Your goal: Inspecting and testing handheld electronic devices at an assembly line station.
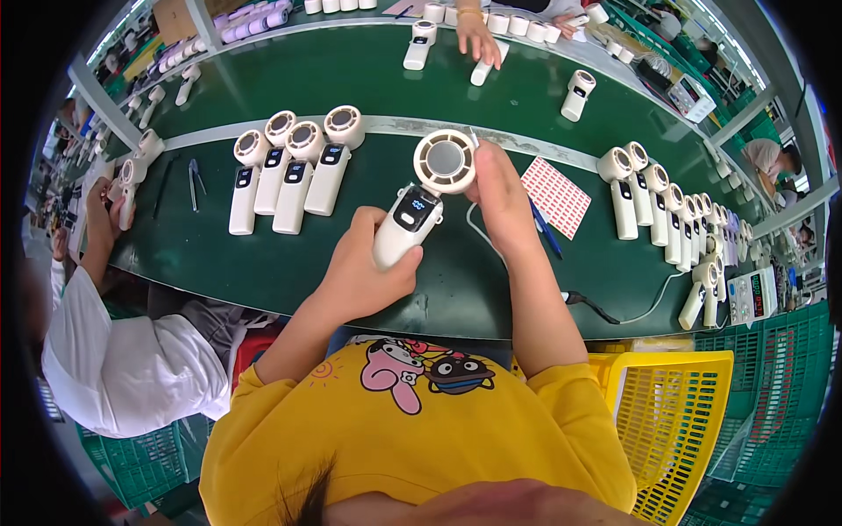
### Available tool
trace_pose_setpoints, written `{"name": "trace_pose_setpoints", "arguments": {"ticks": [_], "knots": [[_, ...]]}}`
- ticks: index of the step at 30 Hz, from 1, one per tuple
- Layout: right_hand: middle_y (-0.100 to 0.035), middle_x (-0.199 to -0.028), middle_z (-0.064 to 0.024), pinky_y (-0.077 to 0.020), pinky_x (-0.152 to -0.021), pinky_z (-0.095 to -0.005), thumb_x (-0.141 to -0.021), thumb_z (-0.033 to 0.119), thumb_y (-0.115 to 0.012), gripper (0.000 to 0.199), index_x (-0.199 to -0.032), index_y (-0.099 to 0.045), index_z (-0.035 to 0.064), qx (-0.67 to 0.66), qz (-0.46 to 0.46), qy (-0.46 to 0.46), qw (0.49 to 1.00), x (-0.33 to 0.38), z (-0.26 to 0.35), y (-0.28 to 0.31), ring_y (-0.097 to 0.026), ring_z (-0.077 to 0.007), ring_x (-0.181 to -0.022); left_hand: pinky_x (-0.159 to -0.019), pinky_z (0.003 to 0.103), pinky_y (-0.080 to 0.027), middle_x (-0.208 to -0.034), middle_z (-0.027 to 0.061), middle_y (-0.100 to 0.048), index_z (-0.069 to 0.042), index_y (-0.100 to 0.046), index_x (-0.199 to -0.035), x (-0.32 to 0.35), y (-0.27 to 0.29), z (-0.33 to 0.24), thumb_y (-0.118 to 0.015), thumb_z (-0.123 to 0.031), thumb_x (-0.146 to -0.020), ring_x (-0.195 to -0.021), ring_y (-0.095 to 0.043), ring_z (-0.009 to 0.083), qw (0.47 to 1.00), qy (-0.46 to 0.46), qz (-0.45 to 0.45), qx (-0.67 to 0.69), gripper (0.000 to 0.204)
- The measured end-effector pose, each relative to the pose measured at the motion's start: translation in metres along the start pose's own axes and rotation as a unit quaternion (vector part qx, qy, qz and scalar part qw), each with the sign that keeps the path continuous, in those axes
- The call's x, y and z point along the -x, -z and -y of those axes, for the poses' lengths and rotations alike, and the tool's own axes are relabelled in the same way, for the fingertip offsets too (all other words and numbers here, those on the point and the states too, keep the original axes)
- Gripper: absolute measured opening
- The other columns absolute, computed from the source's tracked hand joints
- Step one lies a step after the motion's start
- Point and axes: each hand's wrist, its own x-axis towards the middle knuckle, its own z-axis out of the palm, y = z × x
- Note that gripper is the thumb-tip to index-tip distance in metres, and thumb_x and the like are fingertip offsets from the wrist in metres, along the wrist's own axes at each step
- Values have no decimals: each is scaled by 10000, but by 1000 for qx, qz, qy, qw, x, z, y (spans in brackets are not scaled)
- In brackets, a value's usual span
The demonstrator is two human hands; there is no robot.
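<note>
My left hand [373, 272] is wrapped round the handle of a cream handheld fan [405, 230]. The fan's small dark display is lit with blue marks, and its round grille faces up. My right hand [498, 188] is closed beside the fan's head, on a white cable [481, 230] that comes out under the fingers. A thin, light tip sticks up above that hand; its kind is too small to tell. Some of the right fingers are hidden behind the fan's head. To the left, several similar fans [296, 188] lie grouped on the green table [351, 237].
On the right stand a row of fans [660, 219], a sticker sheet [556, 197], a blue pen [545, 230] and a power supply [752, 296]. Tweezers [194, 186] lie left. A yellow basket [715, 368] is at my right. Co-workers' hands [476, 39] work across and at left [103, 206].
</note>
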Motion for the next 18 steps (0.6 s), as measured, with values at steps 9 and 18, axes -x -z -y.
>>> {"name": "trace_pose_setpoints", "arguments": {"ticks": [9,18], "knots": [[-552,-931,-110,-419,-671,-226,-863,282,-426,332,-1047,-480,10,-392,12,-210,895,13,20,-10,-533,-155,-788,-629,330,-459,-830,170,-551,31,-418,-995,-9,0,-3,-647,-149,-685,-709,-566,273,981,-175,25,-82,425],[-572,-868,-106,-434,-640,-241,-849,240,-509,331,-1068,-443,1,-62,72,133,987,16,8,-6,-541,-141,-741,-457,263,-440,-707,135,-566,46,-413,-1034,-3,2,5,-617,-108,-693,-543,-578,198,826,4,311,469,426]]}}
